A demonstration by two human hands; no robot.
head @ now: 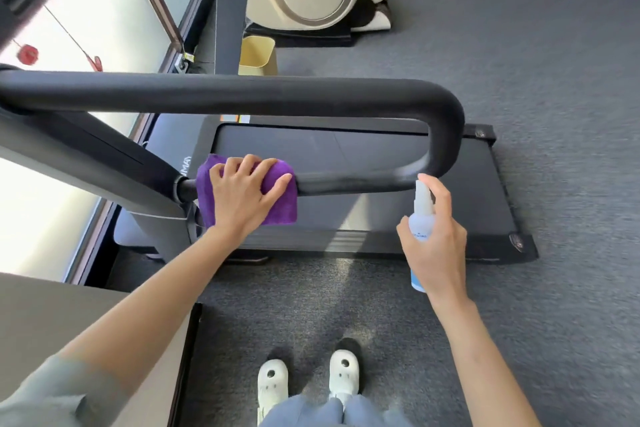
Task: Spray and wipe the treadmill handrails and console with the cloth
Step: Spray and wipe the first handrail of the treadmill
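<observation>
You stand on grey carpet (519, 45); bright window (86, 10) at ten o'clock, yellow bin (258, 54) at twelve.

Operator attire: grey-green sleeve (52, 392) on the left arm, pushed up above the elbow; right forearm bare. Both hands ungloved. Blue-grey trousers (332, 414). Directly beyond the trousers: white clog-type shoes (308, 381), each with round ventilation holes on top.
</observation>
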